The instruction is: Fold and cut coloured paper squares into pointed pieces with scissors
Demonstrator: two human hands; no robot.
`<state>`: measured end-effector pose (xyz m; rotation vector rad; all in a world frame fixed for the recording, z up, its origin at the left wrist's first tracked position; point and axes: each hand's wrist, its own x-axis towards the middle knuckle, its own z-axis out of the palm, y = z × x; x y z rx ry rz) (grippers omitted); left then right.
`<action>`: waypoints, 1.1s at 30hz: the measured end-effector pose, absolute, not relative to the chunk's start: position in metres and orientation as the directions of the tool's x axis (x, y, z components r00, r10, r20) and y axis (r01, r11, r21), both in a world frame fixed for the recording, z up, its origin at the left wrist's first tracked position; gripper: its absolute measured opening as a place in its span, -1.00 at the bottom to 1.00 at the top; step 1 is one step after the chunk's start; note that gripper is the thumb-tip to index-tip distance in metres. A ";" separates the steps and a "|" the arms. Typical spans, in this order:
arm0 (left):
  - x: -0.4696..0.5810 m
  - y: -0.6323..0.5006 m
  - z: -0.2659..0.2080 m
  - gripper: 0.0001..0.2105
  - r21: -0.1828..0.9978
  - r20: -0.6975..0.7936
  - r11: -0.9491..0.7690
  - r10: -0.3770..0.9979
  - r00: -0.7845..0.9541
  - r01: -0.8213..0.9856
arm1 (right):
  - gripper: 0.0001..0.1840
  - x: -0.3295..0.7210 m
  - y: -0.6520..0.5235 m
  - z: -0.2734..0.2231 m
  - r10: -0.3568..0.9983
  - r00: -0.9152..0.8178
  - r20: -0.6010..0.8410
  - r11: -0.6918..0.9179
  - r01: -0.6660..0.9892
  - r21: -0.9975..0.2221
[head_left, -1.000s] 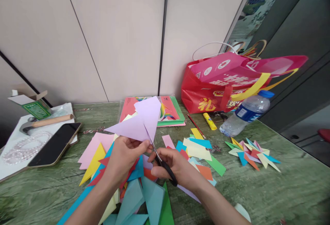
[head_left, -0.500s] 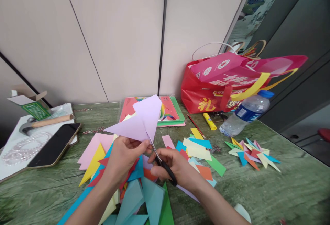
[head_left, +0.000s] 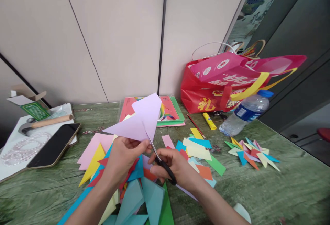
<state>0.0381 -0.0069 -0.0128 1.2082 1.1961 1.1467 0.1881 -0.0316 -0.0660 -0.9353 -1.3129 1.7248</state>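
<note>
A sheet of lilac paper (head_left: pixel 144 115), pointed at its left end and notched along the top, is pinched at its lower edge by my left hand (head_left: pixel 127 154). My right hand (head_left: pixel 174 168) is closed around the black handles of a pair of scissors (head_left: pixel 166 170). The blades slant up to the left and lie across the lower part of the paper, just right of my left thumb. Below both hands lies a heap of cut and folded coloured paper (head_left: pixel 131 197), partly hidden by my left forearm.
Paper strips (head_left: pixel 197 149) lie right of my hands, with folded paper stars (head_left: pixel 254 153) farther right. At the back are a coloured paper pack (head_left: pixel 171 106), a glue stick (head_left: pixel 209 121), a water bottle (head_left: pixel 244 113) and a red bag (head_left: pixel 216 87). A phone (head_left: pixel 55 146) and a hammer (head_left: pixel 46 123) are left.
The lilac paper has tipped very slightly, its top edge a touch higher. Both hands and the scissors stay almost where they were.
</note>
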 end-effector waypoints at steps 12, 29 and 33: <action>0.032 -0.003 -0.016 -0.85 0.999 -0.004 0.004 1.000 -0.006 0.039 | -0.65 0.187 -0.032 -0.066 0.904 -0.416 -0.098 -0.170 -0.139 -0.976; 0.033 -0.006 -0.005 -0.89 0.947 0.023 -0.021 1.000 -0.004 0.320 | -0.61 0.187 -0.030 -0.067 0.890 -0.450 -0.075 -0.186 -0.208 -0.960; 0.033 -0.005 -0.004 -0.91 0.957 0.030 -0.032 0.999 0.010 0.289 | -0.62 0.187 -0.031 -0.065 0.882 -0.463 -0.087 -0.205 -0.213 -0.955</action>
